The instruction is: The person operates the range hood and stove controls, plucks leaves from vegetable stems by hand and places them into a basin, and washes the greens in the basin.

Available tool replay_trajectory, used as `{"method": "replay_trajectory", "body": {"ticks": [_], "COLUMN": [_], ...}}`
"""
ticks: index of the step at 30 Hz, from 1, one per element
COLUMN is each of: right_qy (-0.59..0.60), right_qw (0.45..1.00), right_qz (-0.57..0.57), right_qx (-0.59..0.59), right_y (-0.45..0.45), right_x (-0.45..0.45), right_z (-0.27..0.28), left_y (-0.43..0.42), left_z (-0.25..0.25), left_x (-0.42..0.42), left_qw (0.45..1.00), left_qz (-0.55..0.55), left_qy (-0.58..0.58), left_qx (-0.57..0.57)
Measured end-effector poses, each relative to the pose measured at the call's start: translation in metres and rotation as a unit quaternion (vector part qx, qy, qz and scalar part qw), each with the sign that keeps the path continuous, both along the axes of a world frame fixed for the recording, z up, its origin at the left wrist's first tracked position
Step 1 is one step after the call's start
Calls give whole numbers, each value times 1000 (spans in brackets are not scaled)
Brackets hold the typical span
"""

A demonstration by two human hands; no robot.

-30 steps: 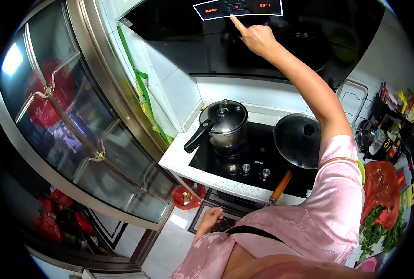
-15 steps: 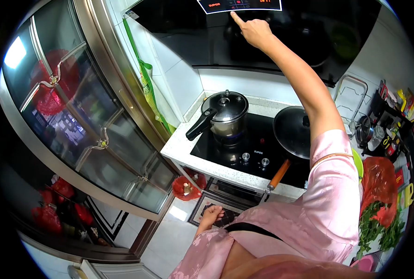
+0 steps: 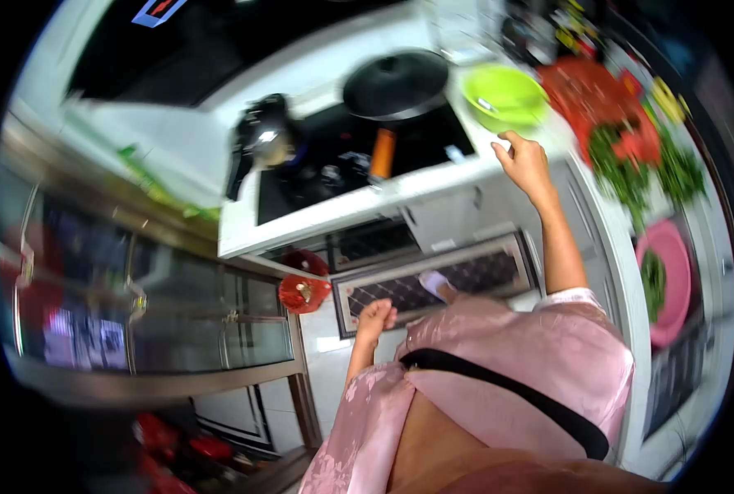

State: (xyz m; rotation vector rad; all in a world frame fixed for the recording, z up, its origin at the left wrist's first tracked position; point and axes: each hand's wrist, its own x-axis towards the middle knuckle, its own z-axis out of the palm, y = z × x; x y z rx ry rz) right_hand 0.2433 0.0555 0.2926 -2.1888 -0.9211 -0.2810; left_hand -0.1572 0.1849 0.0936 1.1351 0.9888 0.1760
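My right hand (image 3: 523, 169) hangs in front of the counter edge, just below a bright green bowl (image 3: 507, 97). Its thumb and forefinger are apart, and nothing shows between them. I cannot tell whether a fingertip touches the bowl's rim. A white item, too blurred to name, lies in the bowl. My left hand (image 3: 378, 316) is held low at my waist with its fingers curled and nothing visible in them. Left of the bowl, a lidded pan (image 3: 396, 82) with a wooden handle (image 3: 383, 152) sits on the black cooktop (image 3: 317, 193). A pressure cooker (image 3: 268, 136) stands at the cooktop's left.
On the right counter lie a red plastic bag (image 3: 585, 95), leafy greens (image 3: 618, 165) and a pink basin (image 3: 672, 280) with greens inside. A dark range hood (image 3: 210, 41) overhangs the cooktop. Glass doors (image 3: 177, 313) stand left. A red bag (image 3: 301, 292) and a mat (image 3: 458, 276) are on the floor.
My right hand has come down from the hood's control panel, where its forefinger pointed, to the green bowl. The view has swung right. My left hand stays curled at my waist.
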Motion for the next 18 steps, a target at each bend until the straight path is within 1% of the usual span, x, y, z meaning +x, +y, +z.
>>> {"method": "replay_trajectory", "body": {"ticks": [2,4,5,6,7,9,11,14,15,16,18], "right_qy": [62,67,84,75,69,69,80,99,104,113,112], "right_qw": [992,981,974,973,974,963,955,966,965,963,960], "right_qz": [-101,-150,-181,-188,-190,-245,-286,-238,-240,-246,-256], "right_qx": [-36,-103,-107,-108,-105,-90,-15,9,13,-6,14], "right_y": [-94,-170,-203,-234,-256,-288,-311,-341,-355,-385,-403], "right_x": [-11,-23,-28,-27,-29,-39,-36,-30,-26,-24,-8], "right_z": [-52,-76,-79,-75,-68,-58,-54,-59,-63,-61,-74], "left_y": [-19,-37,-52,-66,-77,-104,-124,-157,-167,-196,-206], "left_z": [7,11,23,18,21,33,32,44,46,51,62], "left_x": [13,34,47,65,82,109,138,193,213,230,289], "left_qw": [998,991,987,983,978,967,956,936,929,921,901], "left_qz": [-62,-118,-151,-180,-205,-251,-293,-348,-363,-382,-404], "left_qy": [25,49,56,36,20,36,26,6,-8,-10,-31], "left_qx": [-10,-24,-15,-25,-32,-10,-2,47,70,80,151]}}
